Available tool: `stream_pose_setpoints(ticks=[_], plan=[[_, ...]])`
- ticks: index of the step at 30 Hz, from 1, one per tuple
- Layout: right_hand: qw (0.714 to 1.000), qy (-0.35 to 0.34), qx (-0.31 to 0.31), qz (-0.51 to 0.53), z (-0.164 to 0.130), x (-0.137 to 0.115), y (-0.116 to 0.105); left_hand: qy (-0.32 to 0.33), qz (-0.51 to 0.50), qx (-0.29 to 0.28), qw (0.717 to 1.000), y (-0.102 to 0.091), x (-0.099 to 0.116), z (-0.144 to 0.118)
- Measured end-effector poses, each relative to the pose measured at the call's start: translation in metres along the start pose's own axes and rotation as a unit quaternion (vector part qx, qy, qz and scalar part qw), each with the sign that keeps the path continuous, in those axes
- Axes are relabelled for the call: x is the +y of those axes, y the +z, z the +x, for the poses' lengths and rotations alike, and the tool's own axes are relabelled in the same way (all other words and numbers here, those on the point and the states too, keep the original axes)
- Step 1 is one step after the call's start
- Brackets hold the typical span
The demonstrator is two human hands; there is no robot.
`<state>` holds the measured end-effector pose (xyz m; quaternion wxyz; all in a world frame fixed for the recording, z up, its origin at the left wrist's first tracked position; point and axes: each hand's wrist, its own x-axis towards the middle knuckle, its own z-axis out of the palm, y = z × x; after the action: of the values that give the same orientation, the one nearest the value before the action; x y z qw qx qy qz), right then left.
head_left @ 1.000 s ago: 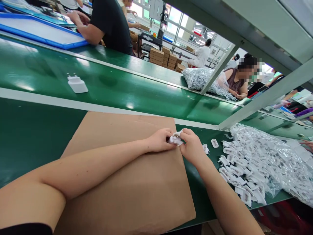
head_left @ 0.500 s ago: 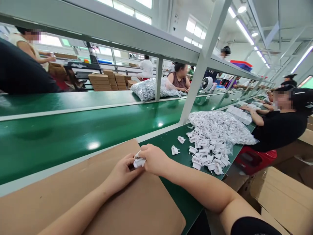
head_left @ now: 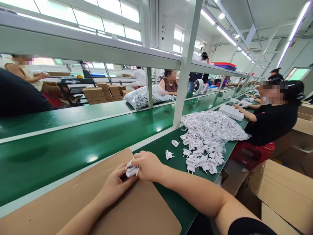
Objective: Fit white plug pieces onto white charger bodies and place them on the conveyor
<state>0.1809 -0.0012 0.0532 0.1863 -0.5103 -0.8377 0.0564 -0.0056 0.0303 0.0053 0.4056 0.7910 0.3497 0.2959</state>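
Observation:
My left hand (head_left: pixel 114 184) and my right hand (head_left: pixel 146 164) meet over a brown cardboard sheet (head_left: pixel 80 205) on the green table. Both pinch one small white plug part (head_left: pixel 132 170) between their fingertips. To the right of my hands lies a loose white plug part (head_left: pixel 168 154), and beyond it a pile of several white plug parts (head_left: pixel 202 156) spilling from a clear plastic bag (head_left: pixel 215 125).
A green conveyor belt (head_left: pixel 73 147) runs behind the cardboard. A white frame post (head_left: pixel 183 75) stands by the bag. A person in black (head_left: pixel 271 120) sits at the right on a red stool. Open cardboard boxes (head_left: pixel 281 189) sit at lower right. Other people work across the belt.
The view has swung right and up, from the belt at the left to the plug pile and the seated person. My hands stay together on the same white part.

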Motion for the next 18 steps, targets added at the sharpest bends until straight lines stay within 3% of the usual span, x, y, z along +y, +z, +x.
stream_pose_setpoints(ticks=[6, 11, 14, 18], plan=[[0.994, 0.026, 0.067, 0.084, -0.011, 0.003, 0.022, -0.020, 0.020, 0.045, 0.999, 0.002, -0.007, -0.004], [0.961, 0.125, 0.115, 0.220, -0.017, 0.008, 0.048, -0.033, 0.064, 0.082, 0.994, -0.001, -0.013, 0.001], [0.943, 0.183, 0.093, 0.262, -0.014, 0.012, 0.057, -0.067, 0.103, 0.114, 0.986, -0.013, -0.015, 0.021], [0.940, 0.176, 0.053, 0.287, -0.012, 0.016, 0.059, -0.146, 0.208, 0.175, 0.951, -0.041, -0.015, 0.066]])
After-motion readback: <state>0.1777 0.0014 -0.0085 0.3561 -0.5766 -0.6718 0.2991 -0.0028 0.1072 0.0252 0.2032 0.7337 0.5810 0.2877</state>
